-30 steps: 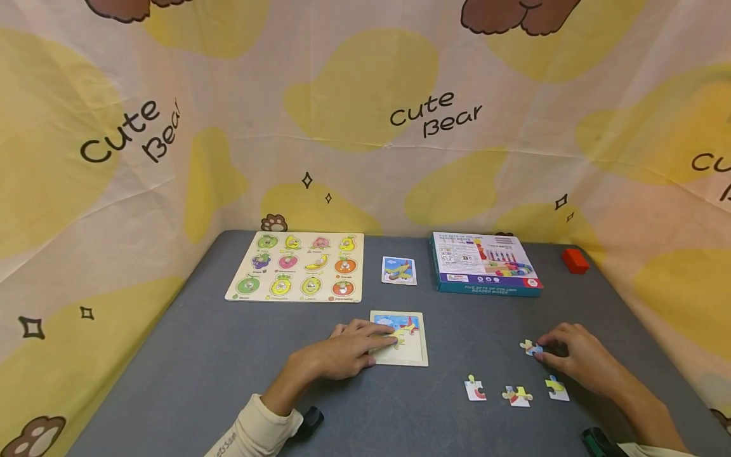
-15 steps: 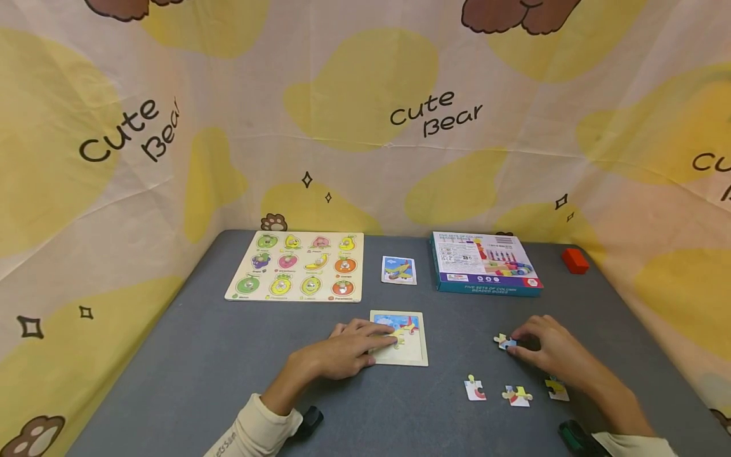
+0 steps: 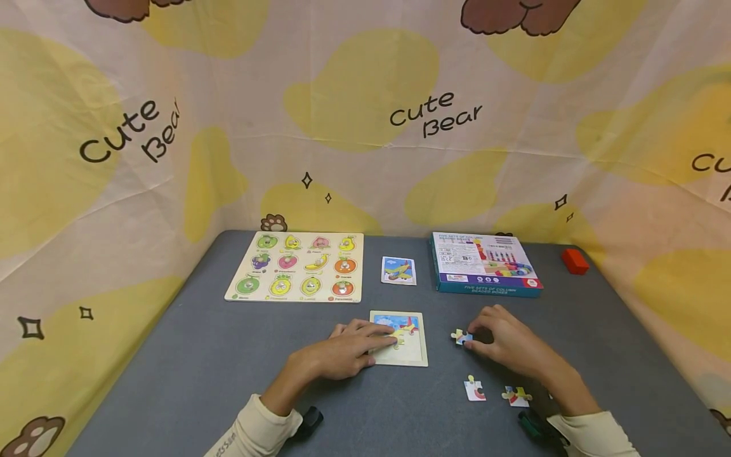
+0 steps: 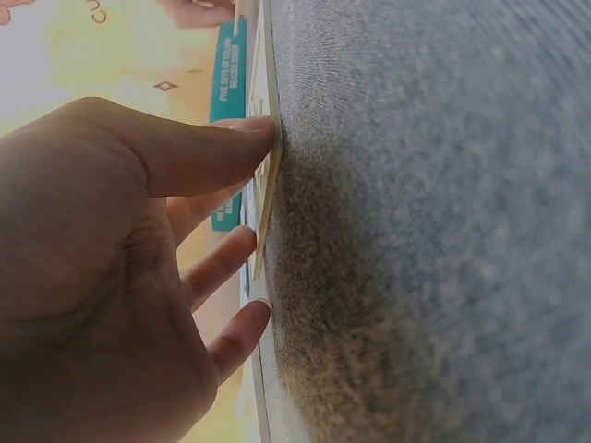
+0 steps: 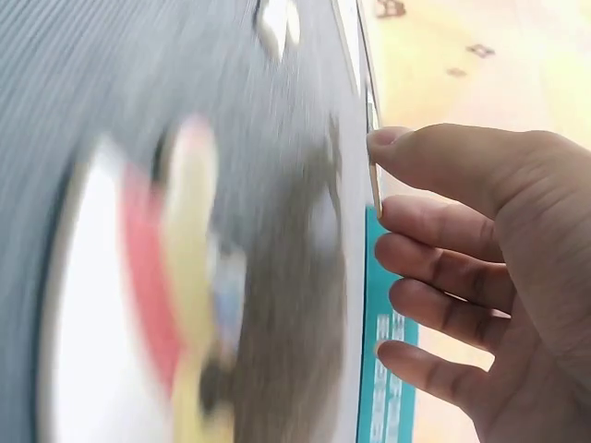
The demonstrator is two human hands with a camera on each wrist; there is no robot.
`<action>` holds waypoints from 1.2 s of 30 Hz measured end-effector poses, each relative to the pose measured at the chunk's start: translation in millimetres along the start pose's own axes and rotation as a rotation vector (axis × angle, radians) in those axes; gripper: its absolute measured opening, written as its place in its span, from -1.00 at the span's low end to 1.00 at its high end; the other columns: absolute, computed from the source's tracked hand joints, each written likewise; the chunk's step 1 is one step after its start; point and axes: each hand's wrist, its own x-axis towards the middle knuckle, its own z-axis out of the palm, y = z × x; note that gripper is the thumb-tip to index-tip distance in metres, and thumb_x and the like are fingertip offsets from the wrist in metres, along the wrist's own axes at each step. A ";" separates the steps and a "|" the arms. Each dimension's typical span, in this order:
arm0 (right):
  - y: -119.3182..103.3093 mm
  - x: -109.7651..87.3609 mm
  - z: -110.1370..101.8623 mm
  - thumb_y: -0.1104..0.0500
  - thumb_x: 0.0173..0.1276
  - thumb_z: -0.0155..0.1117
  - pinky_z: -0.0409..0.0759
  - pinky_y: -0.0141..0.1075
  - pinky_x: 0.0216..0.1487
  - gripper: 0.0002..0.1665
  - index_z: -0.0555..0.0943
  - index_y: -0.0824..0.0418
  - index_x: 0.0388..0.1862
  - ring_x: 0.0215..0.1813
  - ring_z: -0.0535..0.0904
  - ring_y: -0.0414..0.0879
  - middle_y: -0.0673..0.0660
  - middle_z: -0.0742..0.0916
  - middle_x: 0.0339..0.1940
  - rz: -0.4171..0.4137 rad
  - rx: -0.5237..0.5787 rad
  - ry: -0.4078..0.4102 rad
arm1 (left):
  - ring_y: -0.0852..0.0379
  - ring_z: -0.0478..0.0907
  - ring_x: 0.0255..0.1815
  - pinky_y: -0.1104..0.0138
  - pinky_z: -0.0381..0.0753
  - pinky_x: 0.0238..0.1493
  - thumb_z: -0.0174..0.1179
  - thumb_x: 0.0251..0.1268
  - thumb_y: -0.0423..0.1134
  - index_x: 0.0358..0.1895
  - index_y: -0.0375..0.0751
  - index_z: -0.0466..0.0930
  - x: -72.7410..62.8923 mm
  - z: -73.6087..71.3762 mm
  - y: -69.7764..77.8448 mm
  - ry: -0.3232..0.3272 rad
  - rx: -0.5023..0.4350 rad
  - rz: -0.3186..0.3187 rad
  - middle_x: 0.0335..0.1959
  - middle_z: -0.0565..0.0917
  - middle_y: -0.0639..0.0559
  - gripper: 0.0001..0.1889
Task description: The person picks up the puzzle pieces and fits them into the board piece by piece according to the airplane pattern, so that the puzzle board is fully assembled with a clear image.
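Note:
My left hand (image 3: 345, 351) rests on the left side of a small framed jigsaw board (image 3: 425, 348), index and middle fingers laid over it. In the left wrist view its thumb (image 4: 212, 159) lies at the board's edge. The board shows a partly filled aeroplane picture, sky and red tail at the top and bare wood below. Right of the board, my right hand (image 3: 508, 339) pinches a blue and yellow jigsaw piece (image 3: 460, 337) between thumb and index finger. From the right wrist, that piece appears as a thin edge (image 5: 375, 185) held above the table.
Two loose pieces, one white and pink (image 3: 474, 390) and one multicoloured (image 3: 516, 397), lie nearer the front; another is mostly hidden by the right wrist. Behind are a fruit board (image 3: 297, 273), an aeroplane picture card (image 3: 398, 270), a teal-sided box (image 3: 488, 263) and a red block (image 3: 575, 261).
My right hand has carried the pinched jigsaw piece leftwards across the table, closer to the board. Its forearm now covers most of the rightmost loose piece. The left hand has stayed put.

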 end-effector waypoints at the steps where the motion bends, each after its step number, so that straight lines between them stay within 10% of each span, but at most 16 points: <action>1: -3.5 2.5 1.7 -0.07 0.35 0.55 0.59 0.02 0.10 -0.77 0.79 0.01 -0.16 0.02 0.51 -0.09 -0.10 0.67 -0.14 -0.010 -0.003 0.002 | -0.06 0.23 0.58 -0.06 0.27 0.35 0.06 0.67 -0.26 0.63 0.11 0.35 -0.1 -0.1 -0.1 -0.002 -0.002 -0.002 0.66 0.30 0.10 -0.45; 36: -63.4 47.8 37.8 -0.04 0.35 0.58 0.59 -0.13 0.02 -0.76 0.81 0.07 -0.16 -0.07 0.49 -0.19 -0.13 0.66 -0.22 -0.201 -0.001 0.010 | -0.04 0.22 0.58 -0.05 0.28 0.33 0.06 0.68 -0.24 0.64 0.14 0.34 -0.7 -0.4 -0.5 -0.003 0.002 -0.003 0.66 0.30 0.12 -0.44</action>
